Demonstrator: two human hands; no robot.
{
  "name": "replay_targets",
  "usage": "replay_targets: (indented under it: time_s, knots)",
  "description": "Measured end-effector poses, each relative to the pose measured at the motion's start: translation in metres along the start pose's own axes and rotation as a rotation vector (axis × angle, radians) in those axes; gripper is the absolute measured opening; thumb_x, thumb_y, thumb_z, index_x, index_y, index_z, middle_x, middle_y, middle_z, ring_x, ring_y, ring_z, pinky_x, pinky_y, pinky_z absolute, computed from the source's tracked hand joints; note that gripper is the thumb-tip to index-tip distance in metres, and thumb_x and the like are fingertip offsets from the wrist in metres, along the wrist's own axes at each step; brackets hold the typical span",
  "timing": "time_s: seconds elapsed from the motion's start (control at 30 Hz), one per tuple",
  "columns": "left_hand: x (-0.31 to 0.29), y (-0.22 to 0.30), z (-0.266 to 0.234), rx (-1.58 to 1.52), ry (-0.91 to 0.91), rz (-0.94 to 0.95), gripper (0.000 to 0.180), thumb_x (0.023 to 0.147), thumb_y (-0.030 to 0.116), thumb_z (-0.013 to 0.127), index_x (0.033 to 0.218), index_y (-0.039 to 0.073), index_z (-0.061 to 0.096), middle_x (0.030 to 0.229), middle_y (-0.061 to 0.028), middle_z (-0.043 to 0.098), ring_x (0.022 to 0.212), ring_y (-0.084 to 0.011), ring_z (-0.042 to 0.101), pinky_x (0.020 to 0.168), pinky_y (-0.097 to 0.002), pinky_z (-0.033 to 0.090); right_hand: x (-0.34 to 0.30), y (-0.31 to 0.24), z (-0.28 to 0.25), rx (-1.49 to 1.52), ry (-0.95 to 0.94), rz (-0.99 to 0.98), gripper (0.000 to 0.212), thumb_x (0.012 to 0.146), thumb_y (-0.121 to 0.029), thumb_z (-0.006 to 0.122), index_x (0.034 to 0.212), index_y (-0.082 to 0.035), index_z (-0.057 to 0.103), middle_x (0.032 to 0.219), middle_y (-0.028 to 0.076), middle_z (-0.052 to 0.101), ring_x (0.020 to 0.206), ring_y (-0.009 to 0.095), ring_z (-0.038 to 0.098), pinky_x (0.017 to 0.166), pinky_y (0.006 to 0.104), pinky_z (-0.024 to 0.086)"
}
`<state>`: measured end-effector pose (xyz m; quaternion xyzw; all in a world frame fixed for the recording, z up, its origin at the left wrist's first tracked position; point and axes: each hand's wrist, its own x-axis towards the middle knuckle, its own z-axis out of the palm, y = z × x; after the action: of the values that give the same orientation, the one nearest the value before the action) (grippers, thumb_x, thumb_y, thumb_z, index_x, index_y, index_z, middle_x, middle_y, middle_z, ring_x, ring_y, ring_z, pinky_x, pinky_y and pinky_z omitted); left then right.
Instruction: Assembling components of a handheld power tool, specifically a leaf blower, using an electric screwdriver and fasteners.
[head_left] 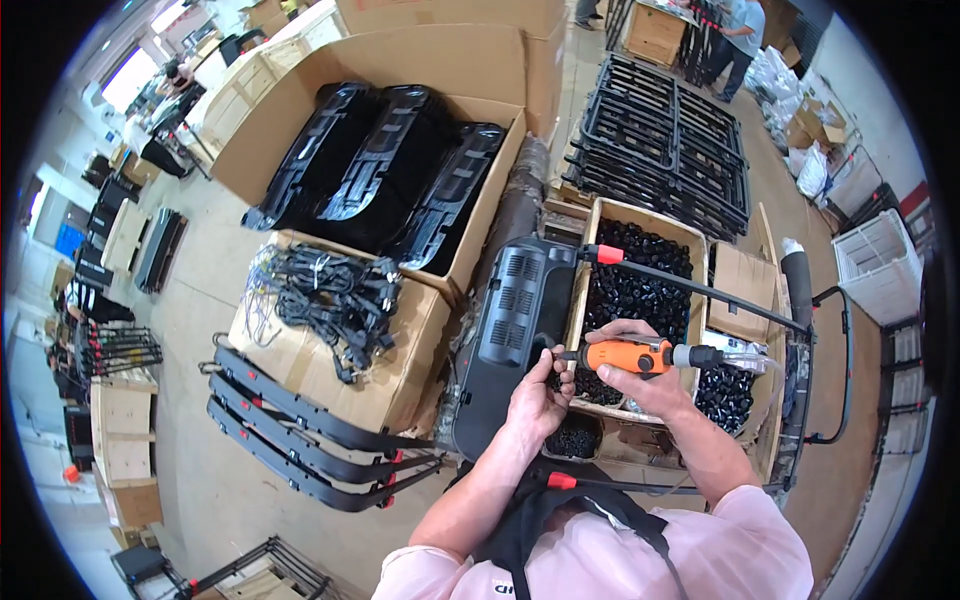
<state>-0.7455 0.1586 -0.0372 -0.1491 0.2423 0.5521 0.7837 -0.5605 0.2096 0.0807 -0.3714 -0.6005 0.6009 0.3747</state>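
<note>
My right hand (655,388) is wrapped round an orange power screwdriver (630,355), held level with its tip pointing left. A grey collar and a black end piece sit at its rear. At the tip, the fingers of my left hand (540,400) are pinched together; what they hold is too small to make out. Beneath my left hand lies a long black plastic cover (512,310) with vent slots. Under the screwdriver stands a wooden bin (582,300) full of small black parts (640,262).
A black bar with red ends (720,294) crosses the bins. Left are bundled black cables (330,300) on a carton (400,375) and curved black rails (300,425). A large carton (470,55) holds wrapped black panels (385,165). Black frames (665,140) are stacked behind. People work farther off.
</note>
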Motion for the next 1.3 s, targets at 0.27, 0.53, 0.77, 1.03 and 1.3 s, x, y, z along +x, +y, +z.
replay_targets:
  time_s: [0.27, 0.53, 0.77, 1.03, 1.3]
  knots:
    - [0.06, -0.015, 0.041, 0.237, 0.052, -0.031, 0.03, 0.115, 0.028, 0.044, 0.124, 0.005, 0.061, 0.109, -0.0075, 0.069, 0.094, -0.0227, 0.068, 0.082, -0.0329, 0.059, 0.079, 0.006, -0.071, -0.084, 0.178, -0.081, 0.054, 0.086, -0.011, 0.081, 0.134, -0.002, 0.057, 0.125, 0.013, 0.072, 0.116, 0.02, 0.069, 0.105, 0.0377, 0.055]
    - [0.079, -0.009, 0.023, 0.4, -0.011, -0.014, 0.029, 0.111, 0.03, 0.057, 0.123, 0.007, 0.069, 0.096, -0.0027, 0.07, 0.084, -0.0157, 0.065, 0.071, -0.0294, 0.053, 0.173, 0.03, -0.092, -0.22, 0.201, -0.079, 0.048, 0.084, -0.01, 0.081, 0.128, 0.0, 0.063, 0.118, 0.011, 0.074, 0.111, 0.018, 0.07, 0.102, 0.0358, 0.055]
    - [0.096, 0.0, 0.033, 0.395, 0.127, -0.014, 0.031, 0.114, 0.027, 0.05, 0.131, 0.005, 0.063, 0.113, -0.0082, 0.073, 0.095, -0.0181, 0.072, 0.076, -0.029, 0.059, 0.196, 0.052, -0.091, -0.308, 0.154, -0.031, 0.044, 0.083, -0.015, 0.081, 0.124, -0.004, 0.068, 0.111, 0.008, 0.076, 0.106, 0.016, 0.07, 0.101, 0.0345, 0.055]
    - [0.125, 0.009, 0.038, 0.328, 0.088, 0.024, 0.026, 0.113, 0.027, 0.051, 0.125, 0.007, 0.062, 0.111, -0.0074, 0.072, 0.097, -0.021, 0.071, 0.079, -0.0302, 0.059, 0.208, 0.047, -0.083, -0.452, 0.109, 0.003, 0.043, 0.081, -0.019, 0.081, 0.121, -0.006, 0.07, 0.106, 0.009, 0.077, 0.1, 0.019, 0.072, 0.097, 0.0351, 0.056]
    - [0.162, 0.02, 0.04, 0.234, 0.206, 0.115, 0.026, 0.109, 0.033, 0.059, 0.108, 0.008, 0.069, 0.094, -0.0039, 0.073, 0.086, -0.0207, 0.072, 0.072, -0.0299, 0.061, 0.21, 0.045, -0.074, -0.53, 0.082, 0.043, 0.035, 0.078, -0.02, 0.082, 0.109, -0.006, 0.075, 0.096, 0.006, 0.075, 0.09, 0.017, 0.07, 0.089, 0.0335, 0.055]
